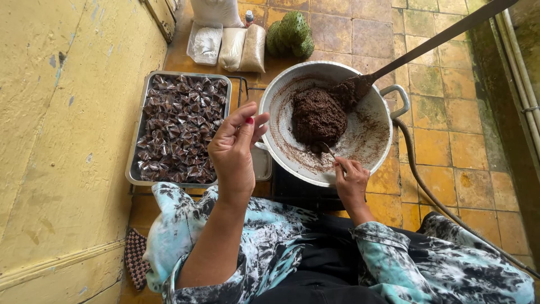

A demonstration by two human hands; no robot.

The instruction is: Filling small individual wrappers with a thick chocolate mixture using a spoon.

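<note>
My right hand (350, 175) grips a small spoon (332, 153) at the pan's (368, 138) near rim, dipping into the brown paste (318, 116), while my left hand (235, 147), fingers loosely curled and empty, hovers beside the tray of wrapped sweets (180, 128).

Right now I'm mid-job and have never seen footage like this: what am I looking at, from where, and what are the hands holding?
This is one picture from a camera worn on a person's head, looking down at their own two hands; no machine is involved. The right hand holds a small spoon at a dark brown mass in a big metal pan, where a long spatula also rests. The left hand is raised, fingers pinched; what it holds is unclear. Left of it, a metal tray is full of small wrapped pieces. Bags lie beyond.
</note>
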